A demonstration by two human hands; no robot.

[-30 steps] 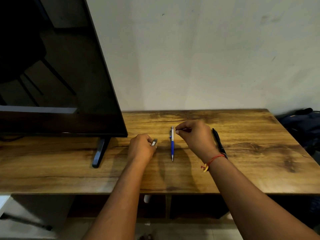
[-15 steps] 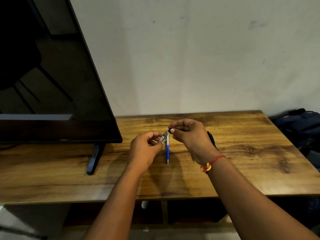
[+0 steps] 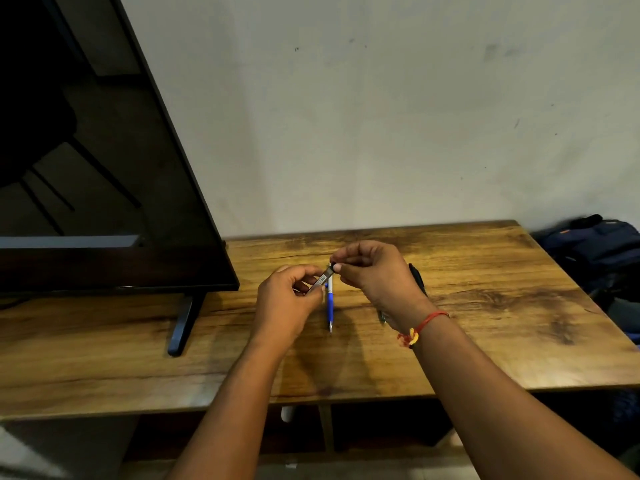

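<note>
slim silver piece [image 3: 322,280] w/ a small label is up in the air just above the bench [image 3: 502,323], tilted: lower end down-left, dark end up-right. it's held btwn both hands. left hand [image 3: 287,303]: fingers curled round the lower end, grasping it. right hand [image 3: 377,275]: thumb & forefinger pinch the dark upper end, other fingers curled in. can't tell if that dark end is a separate cap. hands are near each other, no contact that i can see.

right under the piece a blue & white pen [image 3: 330,304] lies flat on the bench, tip toward the person, top partly hidden by the piece. black pen [image 3: 417,275] lies behind the right hand, mostly covered by hand & wrist. red-yellow thread [image 3: 420,325] round the right wrist.

left part of bench: big dark tv [image 3: 104,168] on a black foot [image 3: 181,323]. past the bench's right edge, a dark blue backpack [image 3: 595,247] by the wall [image 3: 381,116].
</note>
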